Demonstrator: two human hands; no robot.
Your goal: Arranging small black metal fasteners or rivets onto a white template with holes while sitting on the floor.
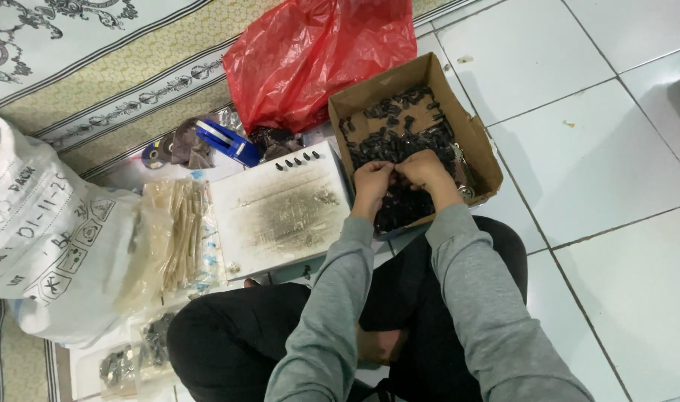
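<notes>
Small black parts (399,145) in cardboard box (474,138): my left hand (373,179) and right hand (425,170) seemingly pinch one together; loose grip risks dropping it into the pile.

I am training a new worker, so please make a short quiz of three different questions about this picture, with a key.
1. True or false: both hands are over the cardboard box of small black parts.
2. What lies just beyond the box? A) a red plastic bag B) a green bucket C) a metal pan
3. Fill in: a row of small black parts stands on the far edge of the white ____.

Key: 1 true: the left hand and right hand meet there. 2 A. 3 board.
</notes>
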